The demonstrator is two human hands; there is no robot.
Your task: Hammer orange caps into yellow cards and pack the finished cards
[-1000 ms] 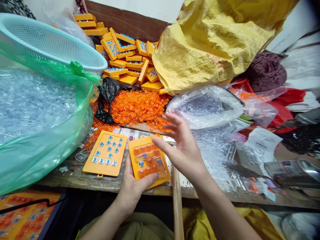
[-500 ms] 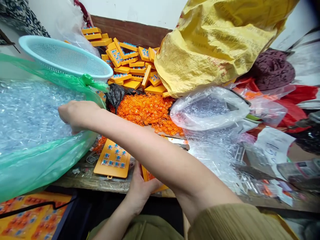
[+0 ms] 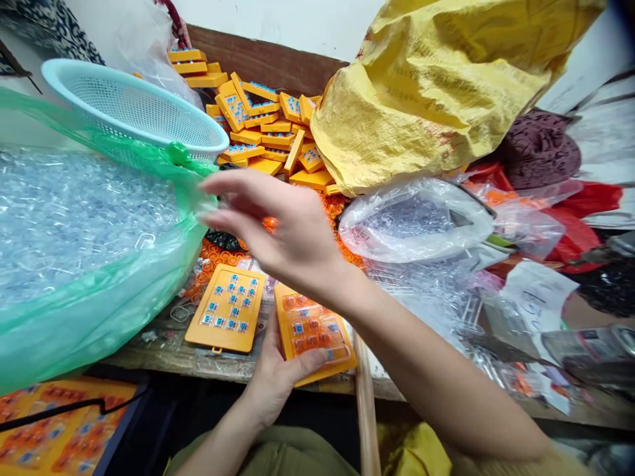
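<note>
My left hand (image 3: 280, 373) grips the lower left of an orange tray (image 3: 314, 330) fitted with orange rings and clear pieces, its thumb on the tray's face. Raised over the bench, my right hand (image 3: 292, 228) points left beside the green bag's edge. Thumb and fingertips come near each other around something small and clear, blurred by motion. Clear plastic pieces (image 3: 84, 221) fill the green bag (image 3: 99, 297). Left of the held tray lies another orange tray (image 3: 225, 307) with small blue and clear parts.
A light blue basket (image 3: 139, 109) stands at the back left, beside stacked orange trays (image 3: 268, 132). Orange rings (image 3: 218, 254) lie mid-bench. To the right are an open clear bag (image 3: 417, 221) and a big yellow sack (image 3: 426, 99). A wooden stick (image 3: 366, 403) rises at the front edge.
My right hand has left the pile in the green bag and moved right, over the bench. More of the held tray shows now. My left hand keeps its hold.
</note>
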